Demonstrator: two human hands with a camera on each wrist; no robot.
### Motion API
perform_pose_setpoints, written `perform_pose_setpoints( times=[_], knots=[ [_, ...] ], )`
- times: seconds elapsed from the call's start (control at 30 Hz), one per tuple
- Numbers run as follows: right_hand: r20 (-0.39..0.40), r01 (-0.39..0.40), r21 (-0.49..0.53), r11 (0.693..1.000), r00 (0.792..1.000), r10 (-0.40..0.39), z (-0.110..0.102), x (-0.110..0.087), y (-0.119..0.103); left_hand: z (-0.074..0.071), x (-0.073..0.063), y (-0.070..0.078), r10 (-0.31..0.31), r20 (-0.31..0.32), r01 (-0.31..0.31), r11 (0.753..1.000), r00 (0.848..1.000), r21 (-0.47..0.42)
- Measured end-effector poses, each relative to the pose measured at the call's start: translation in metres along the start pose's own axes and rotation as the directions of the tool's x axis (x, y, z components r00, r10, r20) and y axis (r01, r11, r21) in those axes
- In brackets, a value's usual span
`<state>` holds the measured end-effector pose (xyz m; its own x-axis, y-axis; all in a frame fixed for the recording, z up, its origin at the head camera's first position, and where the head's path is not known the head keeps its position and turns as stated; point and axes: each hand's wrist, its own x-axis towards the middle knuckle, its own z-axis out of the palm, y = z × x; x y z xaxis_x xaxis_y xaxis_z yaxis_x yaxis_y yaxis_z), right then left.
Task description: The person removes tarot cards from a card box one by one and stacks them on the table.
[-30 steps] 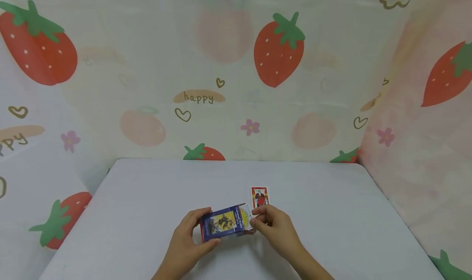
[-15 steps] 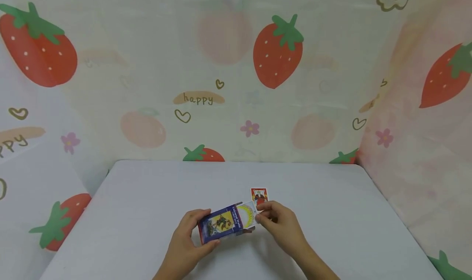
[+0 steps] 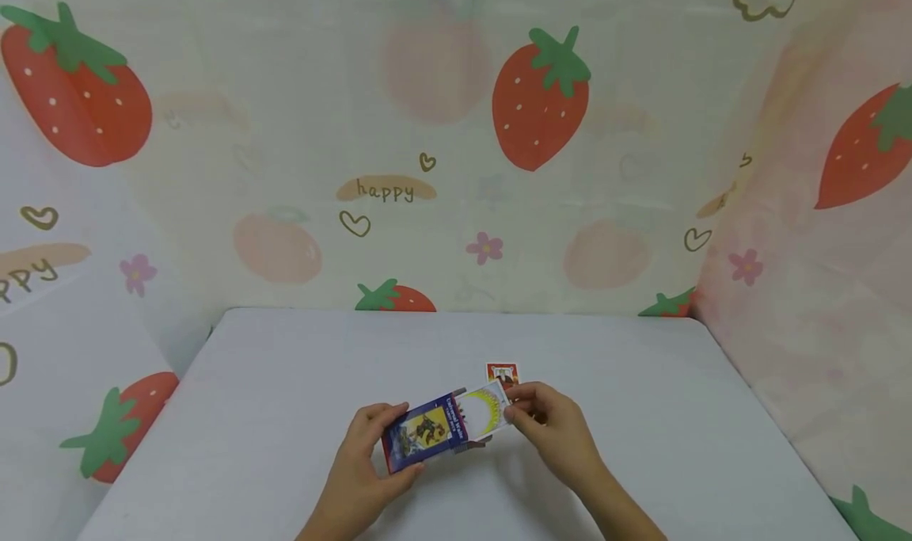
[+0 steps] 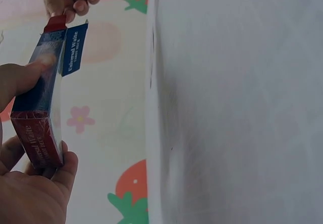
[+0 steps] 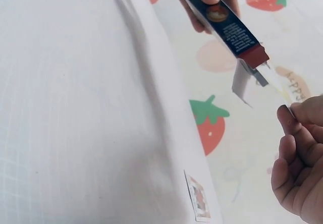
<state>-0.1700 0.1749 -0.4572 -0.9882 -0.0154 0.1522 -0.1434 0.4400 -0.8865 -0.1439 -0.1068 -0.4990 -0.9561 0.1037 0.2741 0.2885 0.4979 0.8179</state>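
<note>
My left hand [image 3: 363, 462] grips a blue and red tarot card box [image 3: 422, 432] by its sides, tilted above the table. The box's end flap hangs open in both wrist views. Out of the open right end sticks a white card [image 3: 484, 413] with a yellow arc, its left part hidden inside the box. The thumb and fingers of my right hand [image 3: 559, 430] pinch the card's outer edge. Whether one card or more is pinched, I cannot tell. Behind the right hand a red-bordered card [image 3: 503, 373] lies face up on the table, partly covered.
The white-covered table [image 3: 306, 367] spreads around the hands. A strawberry-print cloth [image 3: 442, 145] hangs behind it and at both sides.
My right hand has moved right and slightly up, drawing the white card farther out of the box. The left hand keeps holding the box almost in place.
</note>
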Motion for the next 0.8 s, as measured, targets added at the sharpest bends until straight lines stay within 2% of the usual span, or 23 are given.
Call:
perform_pose_setpoints(
  times=[0.2, 0.5, 0.8],
  knots=[
    [-0.007, 0.018, -0.02, 1.0, 1.0, -0.018, -0.005, 0.003, 0.001, 0.0, -0.001, 0.001, -0.008, 0.017, 0.008, 1.0, 1.0, -0.003],
    [-0.02, 0.048, -0.037, 0.998, 0.999, -0.048, -0.012, 0.006, 0.002, 0.0, -0.001, 0.0, -0.004, 0.009, 0.004, 1.0, 1.0, 0.003],
    [-0.053, 0.097, -0.042, 0.994, 0.994, -0.099, -0.022, 0.008, 0.005, 0.0, 0.0, 0.002, -0.041, 0.029, 0.042, 0.999, 0.999, -0.001]
  ],
)
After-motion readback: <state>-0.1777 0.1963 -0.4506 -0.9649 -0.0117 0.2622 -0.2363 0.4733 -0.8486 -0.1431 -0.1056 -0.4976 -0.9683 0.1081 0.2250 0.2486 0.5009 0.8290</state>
